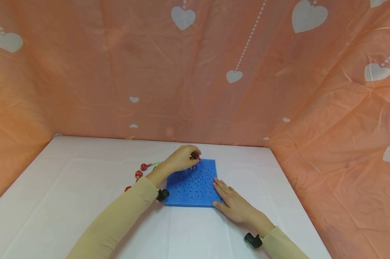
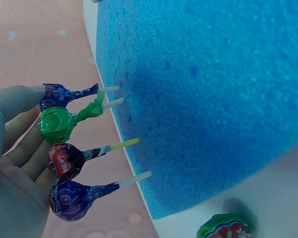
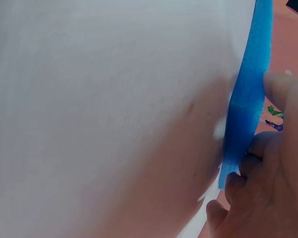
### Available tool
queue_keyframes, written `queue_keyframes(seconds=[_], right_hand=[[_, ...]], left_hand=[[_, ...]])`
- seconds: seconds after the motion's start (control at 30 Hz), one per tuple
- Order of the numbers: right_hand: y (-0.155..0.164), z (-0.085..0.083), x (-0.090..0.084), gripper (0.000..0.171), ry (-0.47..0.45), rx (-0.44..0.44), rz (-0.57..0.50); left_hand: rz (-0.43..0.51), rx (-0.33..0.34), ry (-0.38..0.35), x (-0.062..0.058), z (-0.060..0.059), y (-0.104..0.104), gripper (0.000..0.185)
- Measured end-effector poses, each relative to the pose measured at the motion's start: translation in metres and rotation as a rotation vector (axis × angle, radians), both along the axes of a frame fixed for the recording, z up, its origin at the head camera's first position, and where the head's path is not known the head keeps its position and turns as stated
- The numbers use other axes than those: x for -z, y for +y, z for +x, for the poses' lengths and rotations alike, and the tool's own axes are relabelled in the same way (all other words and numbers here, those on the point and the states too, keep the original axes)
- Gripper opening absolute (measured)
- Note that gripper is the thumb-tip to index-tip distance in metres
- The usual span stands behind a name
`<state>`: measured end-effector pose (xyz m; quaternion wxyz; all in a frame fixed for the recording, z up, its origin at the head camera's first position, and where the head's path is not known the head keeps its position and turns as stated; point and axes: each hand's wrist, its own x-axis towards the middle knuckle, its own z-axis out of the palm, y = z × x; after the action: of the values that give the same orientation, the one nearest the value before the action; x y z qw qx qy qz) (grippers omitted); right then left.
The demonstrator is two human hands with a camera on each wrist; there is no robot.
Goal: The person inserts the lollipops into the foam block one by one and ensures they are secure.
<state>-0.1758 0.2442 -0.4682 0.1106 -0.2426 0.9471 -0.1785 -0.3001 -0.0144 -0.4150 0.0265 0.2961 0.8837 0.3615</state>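
Note:
A blue foam board (image 1: pixel 195 187) dotted with small holes lies on the table. Along its far edge, several wrapped lollipops stand with their sticks in the foam: a green lollipop (image 2: pixel 57 124), a dark red one (image 2: pixel 65 161) on a yellow stick, and a purple one (image 2: pixel 72 200). At the end of that row my left hand (image 1: pixel 182 158) pinches another purple lollipop (image 2: pixel 54 95), the thumb on its wrapped head and the fingers behind. My right hand (image 1: pixel 234 204) rests on the board's right edge with its fingers extended.
Several loose lollipops with red wrappers (image 1: pixel 144 167) lie left of the board, partly behind the left forearm. A green-and-red wrapped lollipop head (image 2: pixel 226 228) is near the board's side. An orange cloth (image 1: pixel 201 108) with hearts hangs behind the white table (image 1: pixel 85 172).

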Motion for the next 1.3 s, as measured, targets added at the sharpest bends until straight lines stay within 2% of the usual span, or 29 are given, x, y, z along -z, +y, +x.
queue_keyframes(seconds=[0.17, 0.37, 0.63, 0.93, 1.07, 1.3], right_hand=[[-0.001, 0.001, 0.0, 0.076, -0.005, 0.006, 0.006], [-0.002, 0.002, -0.002, 0.075, 0.0, -0.002, 0.009], [-0.002, 0.002, -0.001, 0.075, 0.01, 0.001, 0.006], [-0.001, 0.001, 0.0, 0.075, 0.016, -0.007, -0.004], [-0.002, 0.002, -0.002, 0.075, 0.016, -0.005, -0.008], [-0.001, 0.002, -0.002, 0.075, 0.007, -0.009, -0.01]], left_hand=[[0.021, -0.011, 0.019, -0.003, 0.002, -0.002, 0.034], [0.099, -0.038, 0.075, -0.01, 0.005, -0.012, 0.032], [0.228, -0.09, 0.129, -0.02, 0.01, -0.04, 0.028], [0.293, -0.183, 0.15, -0.035, 0.021, -0.08, 0.03], [0.301, -0.214, 0.173, -0.036, 0.028, -0.098, 0.032], [0.273, -0.273, 0.189, -0.027, 0.043, -0.129, 0.026]])
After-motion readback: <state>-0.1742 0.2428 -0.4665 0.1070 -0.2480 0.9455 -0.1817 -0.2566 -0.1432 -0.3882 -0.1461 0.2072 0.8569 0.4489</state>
